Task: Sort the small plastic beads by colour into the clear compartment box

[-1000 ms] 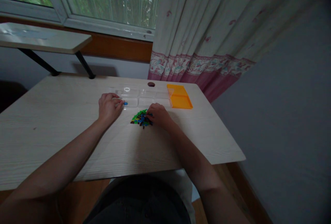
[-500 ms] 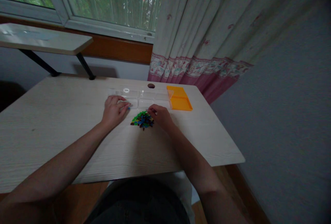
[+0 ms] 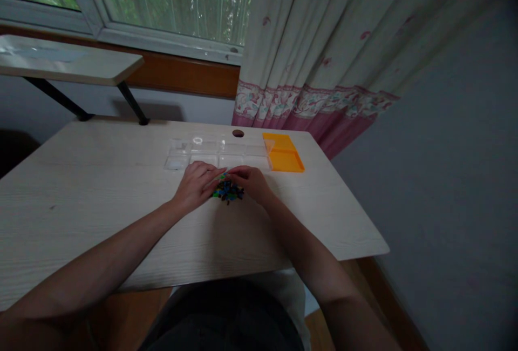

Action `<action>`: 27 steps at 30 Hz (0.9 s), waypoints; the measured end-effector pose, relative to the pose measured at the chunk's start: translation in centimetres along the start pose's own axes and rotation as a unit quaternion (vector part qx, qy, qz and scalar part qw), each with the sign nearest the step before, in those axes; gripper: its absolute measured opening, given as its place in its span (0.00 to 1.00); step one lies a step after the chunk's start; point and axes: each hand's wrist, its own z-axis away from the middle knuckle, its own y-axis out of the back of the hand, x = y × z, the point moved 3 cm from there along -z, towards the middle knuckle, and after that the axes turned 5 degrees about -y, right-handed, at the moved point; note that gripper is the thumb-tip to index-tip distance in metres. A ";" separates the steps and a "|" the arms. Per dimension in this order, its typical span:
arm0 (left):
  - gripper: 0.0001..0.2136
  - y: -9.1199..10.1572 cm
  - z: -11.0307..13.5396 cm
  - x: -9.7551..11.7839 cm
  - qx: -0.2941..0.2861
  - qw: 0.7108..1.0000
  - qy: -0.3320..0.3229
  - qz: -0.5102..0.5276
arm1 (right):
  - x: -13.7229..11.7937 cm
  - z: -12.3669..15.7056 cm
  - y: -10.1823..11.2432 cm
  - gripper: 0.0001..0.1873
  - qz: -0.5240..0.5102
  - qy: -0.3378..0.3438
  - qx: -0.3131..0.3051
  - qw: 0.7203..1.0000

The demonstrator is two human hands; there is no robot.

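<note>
A small heap of mixed green, blue and dark plastic pieces lies on the desk between my hands; their exact kind is too small to tell. My left hand covers the heap's left side, its fingers stretched towards the right fingertips and its thumb lower, apart from them. My right hand is at the heap's upper right, thumb and forefinger pinched together. Whatever is in that pinch is too small to make out. Just behind both hands lies a clear plastic compartment box.
An orange tray-like piece adjoins the box's right end. Behind it, the pale wooden desk has a round hole. A raised shelf on black legs stands at back left; a curtain hangs behind the desk.
My left hand has moved right and towards me, from the box's left compartments to the heap. Its fingertips are now close to the right hand's, which has hardly moved.
</note>
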 end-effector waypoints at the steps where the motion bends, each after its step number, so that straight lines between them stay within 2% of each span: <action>1: 0.17 0.0 0.0 0.0 0.002 1.000 -0.001 0.004 | 0.0 0.0 0.0 0.11 -0.003 -0.001 0.001 1.000; 6: 0.15 -0.1 0.1 0.0 0.003 1.000 0.003 0.012 | 0.0 0.1 0.1 0.10 -0.013 0.006 0.014 1.000; 14: 0.12 0.3 -0.1 0.0 0.022 1.000 -0.012 -0.009 | -0.9 0.6 -0.8 0.15 0.000 -0.024 -0.019 1.000; 21: 0.10 0.3 0.1 -0.2 0.033 0.999 -0.009 -0.032 | -0.9 0.6 -0.8 0.16 0.021 -0.001 -0.025 0.999; 24: 0.10 0.4 0.0 -0.6 0.035 0.999 0.012 -0.029 | -0.8 0.4 -0.3 0.17 0.046 0.013 -0.006 0.999; 27: 0.10 1.1 -0.1 -1.9 0.046 0.997 0.050 -0.034 | -0.7 0.2 0.5 0.14 0.083 0.053 0.038 0.994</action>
